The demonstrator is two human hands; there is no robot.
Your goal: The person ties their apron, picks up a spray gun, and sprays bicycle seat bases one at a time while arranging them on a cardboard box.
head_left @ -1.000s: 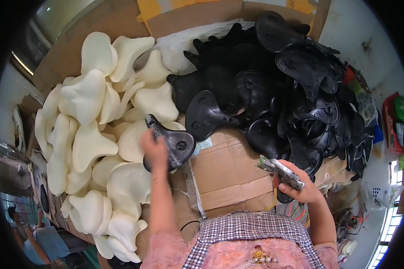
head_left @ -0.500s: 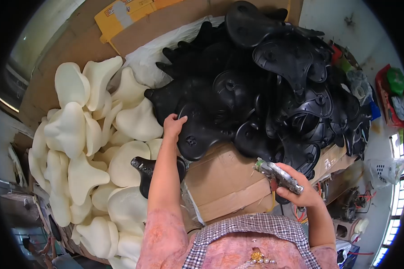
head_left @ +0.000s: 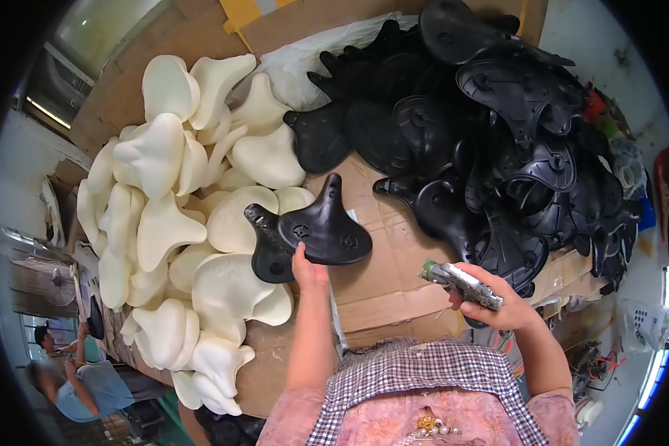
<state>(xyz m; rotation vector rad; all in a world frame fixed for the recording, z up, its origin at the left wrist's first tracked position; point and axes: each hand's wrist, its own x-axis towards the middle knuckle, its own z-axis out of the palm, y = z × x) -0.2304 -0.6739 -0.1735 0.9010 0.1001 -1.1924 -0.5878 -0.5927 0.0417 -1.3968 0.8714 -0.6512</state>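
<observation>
My left hand (head_left: 310, 270) grips the edge of a black bicycle saddle shell (head_left: 325, 229), with the thumb on top. Its narrow nose points up and away, and two round patterned spots show on its wide end. Partly beneath it, a second black saddle piece (head_left: 269, 262) with a scuffed nose lies against the cream foam pads. My right hand (head_left: 502, 297) is wrapped round a grimy silver spray gun (head_left: 462, 284) with a green tip, pointed left toward the shell. Some of the gun is hidden by my fingers.
Cream saddle foam pads (head_left: 156, 160) are heaped on the left. A large pile of black saddle shells (head_left: 438, 126) covers the back and right of the cardboard surface (head_left: 394, 275). At the far left, another person (head_left: 89, 386) is beside a fan (head_left: 56, 284).
My left hand has drawn one black shell off the pile, toward me, beside the foam pads, and turned it. The spray gun stays in my right hand. The view has shifted left.
</observation>
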